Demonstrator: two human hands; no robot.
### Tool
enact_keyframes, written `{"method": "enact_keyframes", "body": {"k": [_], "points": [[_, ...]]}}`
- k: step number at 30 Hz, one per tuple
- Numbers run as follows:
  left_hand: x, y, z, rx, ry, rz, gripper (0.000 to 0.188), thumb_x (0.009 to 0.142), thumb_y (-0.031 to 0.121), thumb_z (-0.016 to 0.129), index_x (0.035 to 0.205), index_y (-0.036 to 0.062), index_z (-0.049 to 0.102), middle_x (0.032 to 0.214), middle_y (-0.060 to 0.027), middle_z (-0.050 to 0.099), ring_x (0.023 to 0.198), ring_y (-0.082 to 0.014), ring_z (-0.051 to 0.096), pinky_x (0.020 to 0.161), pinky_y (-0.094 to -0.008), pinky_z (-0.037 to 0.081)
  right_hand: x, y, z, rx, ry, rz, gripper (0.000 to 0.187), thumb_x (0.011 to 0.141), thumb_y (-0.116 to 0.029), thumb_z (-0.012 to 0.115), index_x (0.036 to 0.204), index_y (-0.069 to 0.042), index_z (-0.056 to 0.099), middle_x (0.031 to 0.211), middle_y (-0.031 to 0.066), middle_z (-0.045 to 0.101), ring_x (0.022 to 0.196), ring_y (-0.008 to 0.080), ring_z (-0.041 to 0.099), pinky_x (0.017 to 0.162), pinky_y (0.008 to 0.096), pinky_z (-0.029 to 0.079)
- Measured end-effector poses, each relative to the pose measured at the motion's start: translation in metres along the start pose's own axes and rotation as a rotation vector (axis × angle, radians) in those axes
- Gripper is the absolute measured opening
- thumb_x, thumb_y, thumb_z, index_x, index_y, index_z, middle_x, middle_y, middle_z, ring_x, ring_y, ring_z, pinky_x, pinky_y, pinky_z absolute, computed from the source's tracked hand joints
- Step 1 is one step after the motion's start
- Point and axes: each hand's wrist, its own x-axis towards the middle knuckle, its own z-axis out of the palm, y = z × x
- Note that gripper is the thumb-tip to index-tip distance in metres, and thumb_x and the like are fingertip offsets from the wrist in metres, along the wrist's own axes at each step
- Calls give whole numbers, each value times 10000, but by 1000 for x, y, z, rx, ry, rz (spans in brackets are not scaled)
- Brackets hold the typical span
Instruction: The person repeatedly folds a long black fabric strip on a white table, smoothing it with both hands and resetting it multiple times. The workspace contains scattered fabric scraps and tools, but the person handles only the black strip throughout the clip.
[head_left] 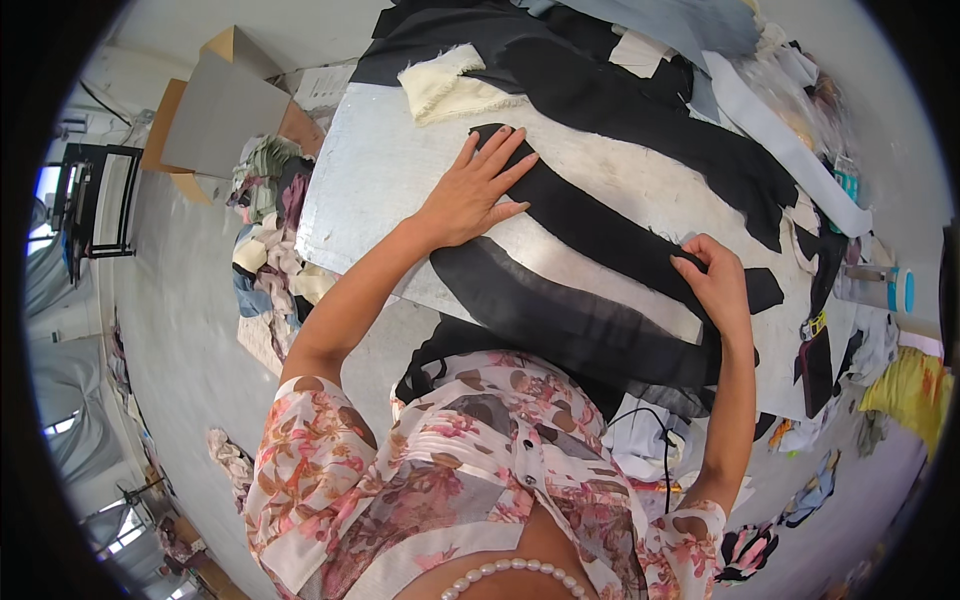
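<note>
A long, curved black fabric strip [610,235] lies across a pale table [345,190]. My left hand [475,190] rests on the strip's far left end, palm down with the fingers spread. At the strip's right part, my right hand [718,280] is closed, its thumb and fingertips pinching the upper edge. Closer to me is a sheer dark fabric piece [560,310], which hangs partly over the table's near edge. A larger black fabric piece [640,130] stretches along the far side. Beyond my left hand sits a folded cream cloth [445,85].
A dark phone-like object [815,372] lies at the table's right edge, near a clear cup with a blue rim [880,288]. Cloth scraps [270,250] are heaped on the floor to the left, below an open cardboard box [225,115]. A white fabric strip [790,150] lies at far right.
</note>
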Motion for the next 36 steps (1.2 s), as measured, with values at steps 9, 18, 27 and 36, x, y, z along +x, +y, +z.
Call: {"method": "enact_keyframes", "body": {"k": [9,18,27,36], "points": [[2,6,-7,72,-31,-39,716,974,555,441,1526,115,324,1607,-138,227,1499,-312,168,1217,-505,84,1,-5,5,-164,49,-20,193,801,-168,717,872,-24,610,731,153,639,706,347,626,636,395,462],[23,60,-4,-97,-96,321,798,914,587,509,1502,69,357,1599,-160,243,1489,-301,209,1210,-503,126,-1,-3,-2,-183,56,-7,233,767,-183,762,885,-44,617,745,131,646,721,327,636,653,396,475],[44,100,5,-152,-75,448,819,894,621,508,1480,61,391,1594,-164,253,1490,-296,218,1209,-516,125,-6,8,-10,-180,82,41,283,731,-162,798,930,-74,617,750,96,638,723,280,639,658,374,481],[55,107,0,-90,-134,453,833,878,633,527,1473,63,398,1587,-167,266,1477,-306,251,1208,-519,138,-19,31,-35,-158,148,49,331,703,-134,804,972,-76,621,723,70,609,688,255,614,646,357,464]]}}
